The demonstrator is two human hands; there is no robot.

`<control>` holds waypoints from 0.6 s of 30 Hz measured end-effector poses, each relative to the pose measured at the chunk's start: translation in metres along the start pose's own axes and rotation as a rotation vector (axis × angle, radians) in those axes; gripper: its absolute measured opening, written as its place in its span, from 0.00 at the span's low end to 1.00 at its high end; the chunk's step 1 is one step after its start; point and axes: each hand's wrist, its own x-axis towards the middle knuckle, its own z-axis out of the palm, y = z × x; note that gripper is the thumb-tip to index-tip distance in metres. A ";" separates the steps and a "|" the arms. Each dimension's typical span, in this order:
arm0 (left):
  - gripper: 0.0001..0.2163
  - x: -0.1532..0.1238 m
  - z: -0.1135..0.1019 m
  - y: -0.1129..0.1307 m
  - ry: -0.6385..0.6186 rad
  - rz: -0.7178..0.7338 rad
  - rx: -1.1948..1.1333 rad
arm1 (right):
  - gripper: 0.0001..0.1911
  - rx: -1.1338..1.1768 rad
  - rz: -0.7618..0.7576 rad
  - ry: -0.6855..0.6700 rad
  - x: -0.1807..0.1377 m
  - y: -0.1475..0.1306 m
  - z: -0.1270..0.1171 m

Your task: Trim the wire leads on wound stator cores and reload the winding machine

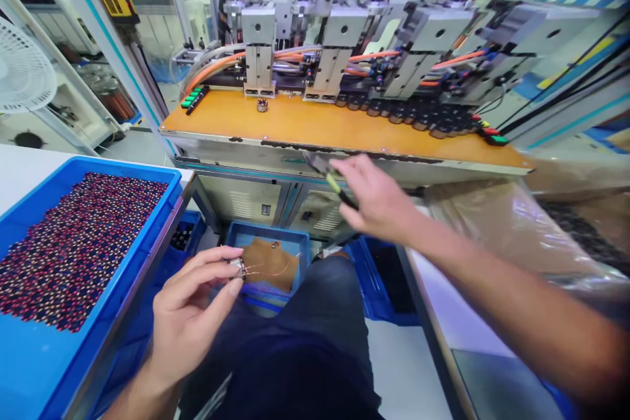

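Note:
My left hand [194, 305] is low in front of me, pinching a small metal coil part [237, 268] with thin copper wires trailing to the right. My right hand [377, 197] is raised toward the front edge of the orange machine table [315, 125], closed round a pair of cutters [331, 178] with a yellow-green and black handle, blades pointing up-left. One small round coil [262, 105] sits alone on the orange table below the machine heads.
A big blue tray [29, 354] full of small dark red parts lies at my left. A small blue bin [268, 236] with brown scraps stands on the floor below. A row of dark coils [423, 117] lines the machine's right side. A plastic-covered tray [531, 230] lies at my right.

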 end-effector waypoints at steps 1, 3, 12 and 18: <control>0.13 0.000 0.001 -0.001 -0.002 -0.005 -0.004 | 0.30 0.151 0.011 0.031 -0.021 -0.017 0.008; 0.13 0.001 0.003 -0.002 -0.009 -0.016 -0.006 | 0.30 0.443 0.041 0.022 -0.061 -0.055 0.025; 0.15 0.004 0.012 0.000 -0.081 -0.016 -0.053 | 0.44 0.989 0.143 -0.052 -0.108 -0.148 0.034; 0.16 0.000 0.012 0.004 -0.083 -0.025 -0.043 | 0.43 1.029 0.088 -0.013 -0.092 -0.144 0.026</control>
